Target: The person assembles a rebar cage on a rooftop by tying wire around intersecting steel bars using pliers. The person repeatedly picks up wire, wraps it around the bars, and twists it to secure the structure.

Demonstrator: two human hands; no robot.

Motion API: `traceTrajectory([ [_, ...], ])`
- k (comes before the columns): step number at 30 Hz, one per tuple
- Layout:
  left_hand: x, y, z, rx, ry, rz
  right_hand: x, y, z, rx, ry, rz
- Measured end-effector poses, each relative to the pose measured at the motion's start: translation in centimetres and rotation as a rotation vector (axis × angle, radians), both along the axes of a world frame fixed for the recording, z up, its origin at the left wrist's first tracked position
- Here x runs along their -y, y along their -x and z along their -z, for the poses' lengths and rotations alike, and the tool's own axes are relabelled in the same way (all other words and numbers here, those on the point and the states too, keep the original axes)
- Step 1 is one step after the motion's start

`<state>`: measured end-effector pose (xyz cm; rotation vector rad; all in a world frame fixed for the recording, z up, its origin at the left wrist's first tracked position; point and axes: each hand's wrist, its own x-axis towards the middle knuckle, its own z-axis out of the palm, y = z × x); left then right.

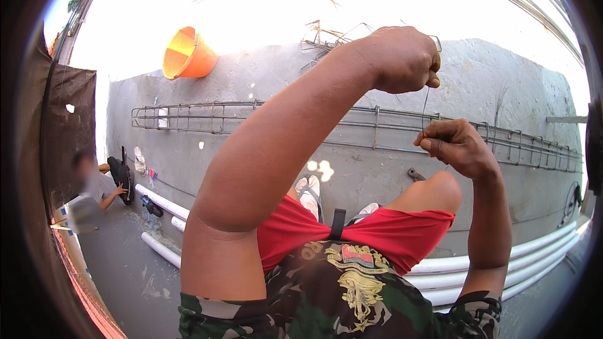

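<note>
A thin dark tie wire [426,110] stretches between my two hands. My left hand [405,59] reaches far across to the right and is closed in a fist on the wire's upper end. Lower down, my right hand [461,147] pinches the wire between thumb and fingertips. Beneath both hands lies a long, narrow steel rebar cage [377,129] with stirrups along it, running left to right on the grey floor. My left forearm hides part of the cage. By my right knee is a small dark metal tool [415,174] whose kind I cannot make out.
An orange bucket [191,56] lies tipped at the far left. Bent steel pieces [323,41] are heaped beyond the cage. White pipes [527,263] lie at the lower right, others [163,204] at the left. A person [100,188] with a black bag [121,177] is at the far left.
</note>
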<state>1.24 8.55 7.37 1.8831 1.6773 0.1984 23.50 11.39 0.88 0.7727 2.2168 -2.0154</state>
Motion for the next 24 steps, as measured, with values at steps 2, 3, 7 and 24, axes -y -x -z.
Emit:
traceTrajectory([
  [2,1.3,2.5,1.9,0.103,0.022,-0.143,-1.4,0.6,0.1,-0.206,0.268,0.088],
  [3,1.8,3.2,2.3,0.125,0.021,-0.141,-2.6,0.9,0.8,-0.233,0.246,0.259],
  [7,4.4,5.9,4.2,0.232,-0.017,-0.209,-1.8,5.2,4.5,-0.039,0.075,0.338],
  [24,5.2,20.2,27.6,0.302,0.674,0.094,9.8,17.6,21.0,0.397,0.221,0.405],
])
